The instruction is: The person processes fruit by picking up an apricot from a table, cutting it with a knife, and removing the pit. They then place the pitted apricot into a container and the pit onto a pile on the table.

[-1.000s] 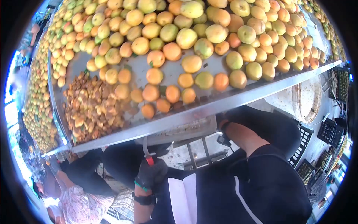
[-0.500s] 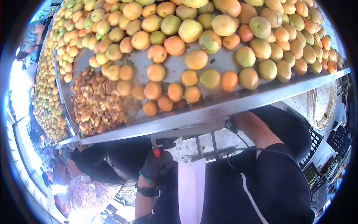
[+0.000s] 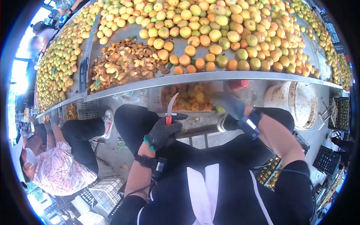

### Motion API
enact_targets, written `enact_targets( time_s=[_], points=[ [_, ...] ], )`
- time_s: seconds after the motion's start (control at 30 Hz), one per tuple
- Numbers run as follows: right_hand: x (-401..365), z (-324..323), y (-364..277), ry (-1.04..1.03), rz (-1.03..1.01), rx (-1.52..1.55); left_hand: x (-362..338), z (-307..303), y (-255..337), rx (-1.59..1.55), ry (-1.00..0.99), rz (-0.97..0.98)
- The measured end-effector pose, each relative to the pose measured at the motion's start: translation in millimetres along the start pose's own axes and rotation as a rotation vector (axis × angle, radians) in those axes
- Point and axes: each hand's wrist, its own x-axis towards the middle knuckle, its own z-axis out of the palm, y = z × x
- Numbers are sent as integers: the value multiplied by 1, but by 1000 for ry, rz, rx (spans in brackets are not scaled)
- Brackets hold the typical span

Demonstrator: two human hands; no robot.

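Note:
My left hand [image 3: 163, 133], in a dark glove with a green cuff, is closed around a small knife [image 3: 171, 104]. The knife has a red handle, and its curved blade points up toward the table edge. Blurred by motion, my right hand [image 3: 231, 106] is in a grey-looking glove beside a container of cut apricots [image 3: 183, 98] below the table; its fingers cannot be made out. Whole apricots [image 3: 221, 35], yellow to orange, cover much of the metal table. A heap of brown apricot pits [image 3: 129, 62] lies at the table's near left.
The table's raised metal rim [image 3: 210, 76] runs across in front of me. A stained white bucket [image 3: 279, 99] and a red object [image 3: 239, 84] are at right. Another person [image 3: 62, 167] sits at left, near a white crate [image 3: 107, 193]. A black crate [image 3: 326, 161] stands far right.
The view has tipped lower, bringing the cut apricots below the table into sight. My right hand has come out from behind the rim. The knife blade now shows fully.

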Motion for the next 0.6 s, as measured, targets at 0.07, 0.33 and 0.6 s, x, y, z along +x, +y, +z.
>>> enact_targets(
  time_s=[0.07,0.33,0.6],
  points=[
    [-12,14,-18,282,-149,473,-1,-1,-7,-127,-41,80],
    [-81,68,-66,79,-332,907,-35,25,11,-151,2,207],
    [-123,96,-80,60,-397,871,-62,70,31,167,-62,192]
  ],
)
